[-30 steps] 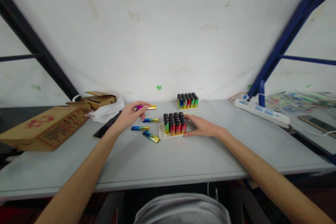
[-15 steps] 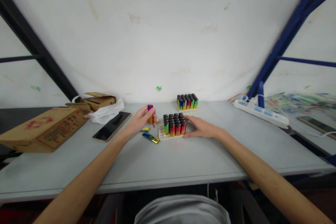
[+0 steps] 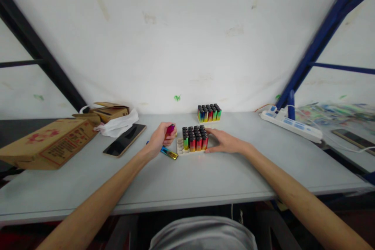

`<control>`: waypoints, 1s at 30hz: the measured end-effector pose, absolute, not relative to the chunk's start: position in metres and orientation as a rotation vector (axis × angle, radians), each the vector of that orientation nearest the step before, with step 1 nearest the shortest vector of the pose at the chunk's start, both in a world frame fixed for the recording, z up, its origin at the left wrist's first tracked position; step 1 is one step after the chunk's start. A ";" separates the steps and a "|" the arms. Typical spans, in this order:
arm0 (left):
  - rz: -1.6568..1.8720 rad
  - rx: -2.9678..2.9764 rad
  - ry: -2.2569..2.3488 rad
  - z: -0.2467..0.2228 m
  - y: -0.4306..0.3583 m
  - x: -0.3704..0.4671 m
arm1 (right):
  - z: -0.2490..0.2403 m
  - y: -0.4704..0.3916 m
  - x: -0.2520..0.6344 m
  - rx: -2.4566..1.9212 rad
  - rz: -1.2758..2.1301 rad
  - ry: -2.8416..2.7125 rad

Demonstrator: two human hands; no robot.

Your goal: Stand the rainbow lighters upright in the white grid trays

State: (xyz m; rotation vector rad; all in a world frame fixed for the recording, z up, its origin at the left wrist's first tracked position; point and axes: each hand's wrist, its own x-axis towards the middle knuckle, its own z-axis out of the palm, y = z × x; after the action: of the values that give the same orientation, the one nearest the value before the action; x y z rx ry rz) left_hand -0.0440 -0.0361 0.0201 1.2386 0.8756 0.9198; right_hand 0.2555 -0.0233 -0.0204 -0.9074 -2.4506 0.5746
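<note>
My left hand [image 3: 164, 138] is closed around a lighter [image 3: 170, 128] whose magenta end shows above the fist; the rest is hidden by the fingers. Under and beside that hand, a blue and gold lighter [image 3: 169, 153] lies flat on the table. Just right of it is a white tray [image 3: 184, 151] with holes, in which several upright lighters [image 3: 195, 140] with black tops and red, yellow or green bodies stand. The holes along its left side are bare. My right hand [image 3: 224, 141] grips the tray's right side, thumb at the front corner and fingers behind.
A second filled tray [image 3: 209, 114] of lighters stands by the wall. To the left are a phone [image 3: 125, 140], a white plastic bag [image 3: 118, 124] and cardboard boxes [image 3: 49, 142]. A power strip [image 3: 291, 125] and another phone [image 3: 356, 140] lie to the right.
My left hand has turned and closed further round the lighter, tilting its top to the right, and has come slightly lower, over the loose lighters. My right hand has stayed at the tray.
</note>
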 end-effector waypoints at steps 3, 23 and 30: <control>0.919 1.248 0.878 0.022 -0.039 -0.044 | -0.020 -0.023 0.256 -0.916 0.577 -2.466; 0.890 1.982 0.894 0.049 -0.053 -0.055 | -0.019 -0.024 0.255 -0.890 0.586 -2.464; 0.724 2.156 0.895 0.041 -0.054 -0.054 | -0.018 -0.025 0.255 -0.890 0.599 -2.467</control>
State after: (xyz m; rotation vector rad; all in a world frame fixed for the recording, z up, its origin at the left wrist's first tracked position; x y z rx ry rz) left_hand -0.0543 -0.0537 0.0406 2.1558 0.8951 0.7243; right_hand 0.2550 -0.0246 -0.0175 -0.8903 -2.4668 0.5989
